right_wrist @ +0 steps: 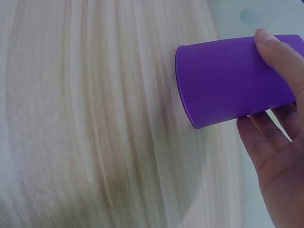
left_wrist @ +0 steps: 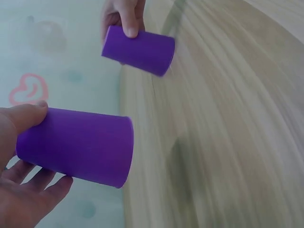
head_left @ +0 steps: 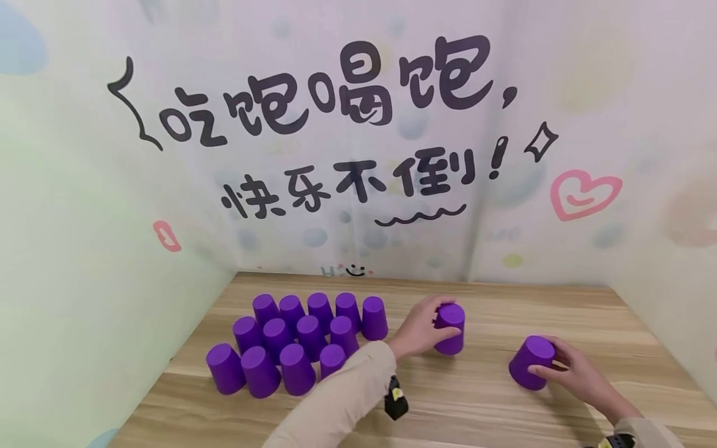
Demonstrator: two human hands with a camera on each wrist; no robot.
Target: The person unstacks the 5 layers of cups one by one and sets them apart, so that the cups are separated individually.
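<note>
My left hand [head_left: 417,330] grips an upside-down purple cup [head_left: 452,333] right of the grouped cups, thumb on the near side and fingers behind. The left wrist view shows this cup [left_wrist: 78,147] between thumb and fingers, its wide rim facing the wood. Farther right, my right hand [head_left: 579,376] holds a second purple cup [head_left: 526,367], also mouth down and slightly tilted. In the right wrist view, the thumb lies along one side of that cup [right_wrist: 228,83] and the fingers on the other, its rim close over the table. A gap separates the two held cups.
Several purple cups [head_left: 278,339] stand mouth down in three rows on the left of the wooden table [head_left: 448,404]. My left sleeve [head_left: 342,395] partly hides a front-row cup [head_left: 332,358]. A printed wall curtain [head_left: 358,249] borders the table's back and sides.
</note>
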